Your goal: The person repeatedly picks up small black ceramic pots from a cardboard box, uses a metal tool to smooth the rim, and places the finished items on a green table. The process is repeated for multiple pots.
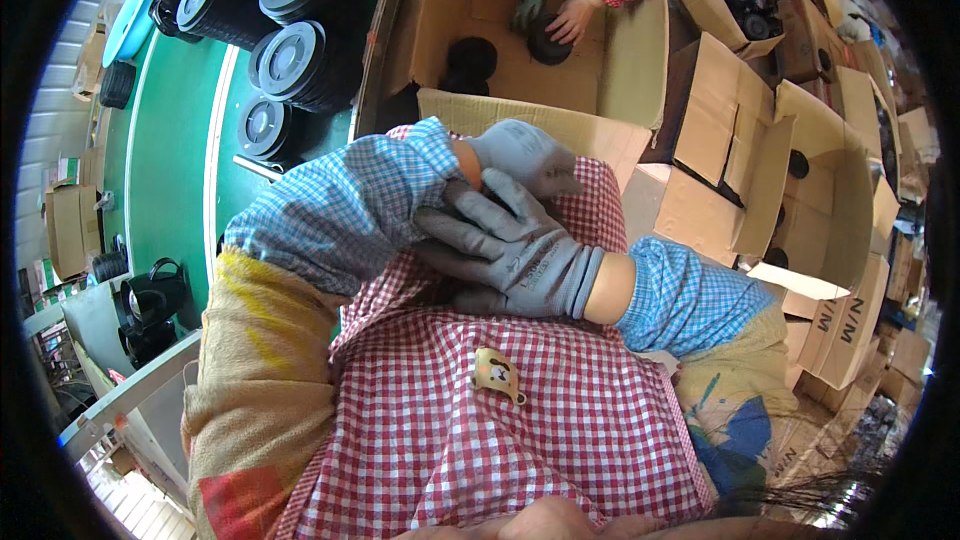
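My arms cross over a red checked apron (500, 420) with a small bear patch (495, 376). My right hand (500, 250), in a grey glove, lies with fingers spread across the blue checked sleeve (330, 215) of my left arm, near its cuff. My left hand (520, 158), also gloved, is bent beyond my right hand, close to the apron. Its fingertips are partly hidden, so I cannot tell whether it grips anything.
A green conveyor (150, 160) carries stacked black discs (295, 60) at left. Ahead, a co-worker's hand (570, 20) rests on a black round piece (547, 52) inside a cardboard box (630, 80). More open boxes (830, 180) crowd the right, and a metal rail (120, 400) runs lower left.
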Demonstrator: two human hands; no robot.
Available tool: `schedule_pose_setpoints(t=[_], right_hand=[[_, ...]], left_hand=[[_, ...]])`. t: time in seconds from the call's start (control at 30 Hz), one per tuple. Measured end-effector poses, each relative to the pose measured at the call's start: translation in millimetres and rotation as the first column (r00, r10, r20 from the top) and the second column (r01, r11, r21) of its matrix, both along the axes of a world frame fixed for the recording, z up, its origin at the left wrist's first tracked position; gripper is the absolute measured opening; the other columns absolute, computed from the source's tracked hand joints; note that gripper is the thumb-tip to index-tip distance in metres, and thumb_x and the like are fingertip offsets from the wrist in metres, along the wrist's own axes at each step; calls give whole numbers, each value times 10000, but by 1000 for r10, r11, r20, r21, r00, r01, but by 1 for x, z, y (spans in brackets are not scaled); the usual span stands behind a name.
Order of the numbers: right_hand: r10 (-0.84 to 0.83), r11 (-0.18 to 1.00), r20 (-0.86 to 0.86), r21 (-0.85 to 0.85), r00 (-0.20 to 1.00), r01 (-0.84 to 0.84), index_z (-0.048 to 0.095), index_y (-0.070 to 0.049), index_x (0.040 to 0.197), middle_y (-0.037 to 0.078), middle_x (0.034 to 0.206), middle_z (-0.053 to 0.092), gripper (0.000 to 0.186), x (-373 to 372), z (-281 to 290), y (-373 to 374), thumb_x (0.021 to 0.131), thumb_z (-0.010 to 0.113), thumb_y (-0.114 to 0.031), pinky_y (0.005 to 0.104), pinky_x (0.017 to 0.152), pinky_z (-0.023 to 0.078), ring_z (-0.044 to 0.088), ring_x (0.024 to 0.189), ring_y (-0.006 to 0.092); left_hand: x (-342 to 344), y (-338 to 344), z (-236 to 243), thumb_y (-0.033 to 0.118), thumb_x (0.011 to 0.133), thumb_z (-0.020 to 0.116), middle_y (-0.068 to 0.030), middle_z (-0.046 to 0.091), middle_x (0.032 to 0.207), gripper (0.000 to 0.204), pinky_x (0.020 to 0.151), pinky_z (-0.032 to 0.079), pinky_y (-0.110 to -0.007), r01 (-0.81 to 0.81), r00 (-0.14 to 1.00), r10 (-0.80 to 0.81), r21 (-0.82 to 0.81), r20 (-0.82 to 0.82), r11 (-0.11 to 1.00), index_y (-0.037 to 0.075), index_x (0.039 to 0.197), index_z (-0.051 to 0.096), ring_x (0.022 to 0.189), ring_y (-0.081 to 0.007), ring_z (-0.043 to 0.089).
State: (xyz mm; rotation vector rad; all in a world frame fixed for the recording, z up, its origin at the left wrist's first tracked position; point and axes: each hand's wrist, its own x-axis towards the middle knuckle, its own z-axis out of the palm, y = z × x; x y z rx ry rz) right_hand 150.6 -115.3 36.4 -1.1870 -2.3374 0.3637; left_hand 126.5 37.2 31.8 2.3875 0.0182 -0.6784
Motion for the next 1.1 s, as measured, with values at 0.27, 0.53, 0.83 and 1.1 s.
schedule_pose_setpoints(t=[0.27,0.53,0.83,1.1], right_hand=[[120,897,-265,-384,957,-219,629,-199,1384,106,1559,443,797,63,-28,-9,713,745,-613,640,1171,250,338,1454,402],[49,996,41,71,998,-52,656,-209,1333,91,1433,537,709,67,-25,-4,742,727,-593,572,1137,338,460,1368,341],[-32,999,181,-1,983,33,595,-279,1432,59,1616,387,610,-4,-1,-6,888,586,-555,657,1198,98,268,1509,362],[-607,786,-203,-12,768,618,526,-44,1475,257,1594,350,685,53,-8,-55,1014,517,-550,545,1213,253,309,1495,423]], left_hand=[[-50,-2,-44,272,971,652,-97,652,1332,295,1074,466,-429,-101,970,213,-609,115,787,153,1237,700,1244,-271,607],[-46,2,-39,262,980,633,-171,608,1359,372,1027,519,-462,-117,967,200,-424,156,898,115,1322,623,1208,-345,630],[-21,-8,-37,325,976,625,-243,666,932,307,786,526,-484,-265,952,286,-172,106,949,33,1063,665,913,-427,664],[-259,71,-62,58,893,714,-145,711,1094,296,846,558,-351,-869,149,775,-293,614,399,28,1185,682,979,-236,698]])
